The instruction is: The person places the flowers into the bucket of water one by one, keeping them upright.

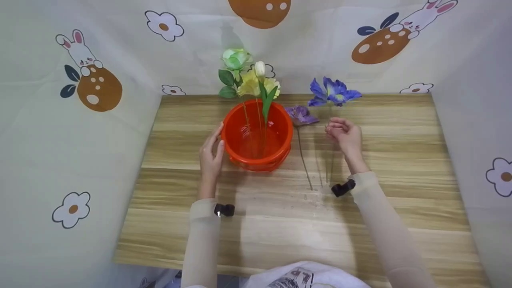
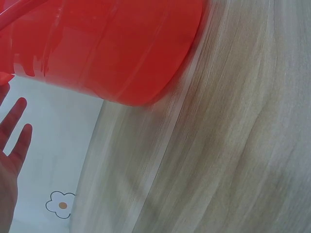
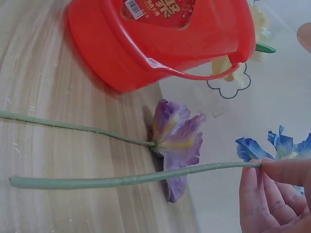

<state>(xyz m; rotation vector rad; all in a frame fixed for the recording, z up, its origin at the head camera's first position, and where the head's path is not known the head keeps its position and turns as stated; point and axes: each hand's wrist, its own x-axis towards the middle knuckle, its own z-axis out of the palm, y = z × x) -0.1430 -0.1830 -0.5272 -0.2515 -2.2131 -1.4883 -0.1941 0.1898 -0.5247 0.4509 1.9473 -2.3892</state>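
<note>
A red bucket [image 1: 256,160] stands on the wooden table, holding a green rose [image 1: 236,59], yellow flowers [image 1: 249,84] and a white tulip [image 1: 260,69]. My left hand [image 1: 211,154] rests against the bucket's left side, its fingers straight at the rim. To the right of the bucket, my right hand [image 1: 346,136] pinches the stem [image 3: 194,170] of a blue flower [image 1: 334,92] between thumb and fingers. The stem's lower end points toward me, above the table. A purple flower [image 1: 302,116] lies on the table between the bucket and my right hand.
The wooden table [image 1: 180,232] meets a patterned cloth backdrop [image 1: 320,40] at the back and sides. A thin red handle [image 3: 194,76] hangs along the bucket's side, below its rim. Small clear specks lie on the tabletop near the stem ends.
</note>
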